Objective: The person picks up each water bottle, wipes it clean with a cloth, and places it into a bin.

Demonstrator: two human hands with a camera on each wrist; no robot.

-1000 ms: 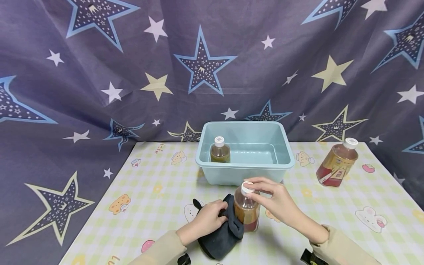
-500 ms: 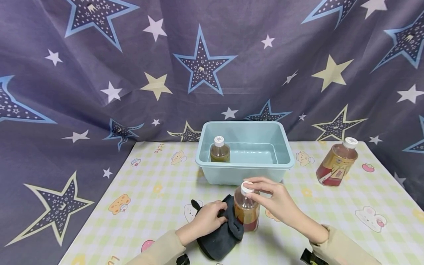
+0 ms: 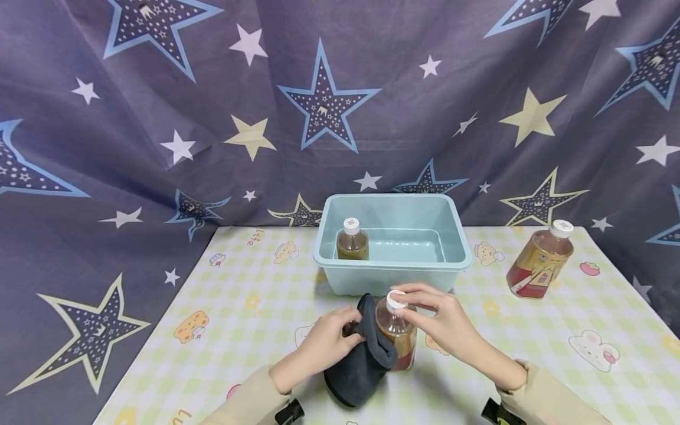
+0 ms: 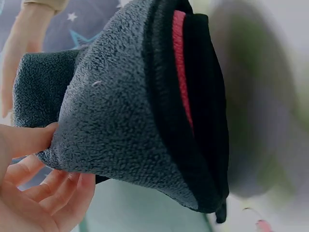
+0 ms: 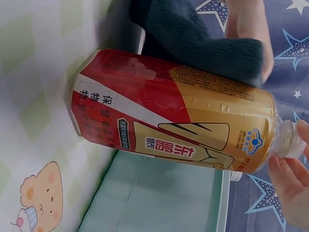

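My left hand (image 3: 330, 337) pinches a folded dark grey fleecy cloth (image 3: 357, 372) against the left side of a bottle (image 3: 405, 341). A red strip shows along the cloth's edge (image 4: 181, 63) in the left wrist view. The bottle stands upright on the table with a red and gold label (image 5: 159, 111). From the right, the fingers and thumb of my right hand (image 3: 441, 313) hold its white cap (image 3: 395, 302). Cloth covers part of the bottle's left side in the head view.
Behind the bottle stands a light blue plastic bin (image 3: 390, 280). A capped bottle (image 3: 353, 245) sits inside it at the left. Another red and gold bottle (image 3: 539, 264) stands at the table's back right. A star-patterned curtain (image 3: 340, 171) hangs along the back.
My left hand has raised the cloth along the bottle's side, its upper end now near the cap. The right hand and the bottle have stayed in place.
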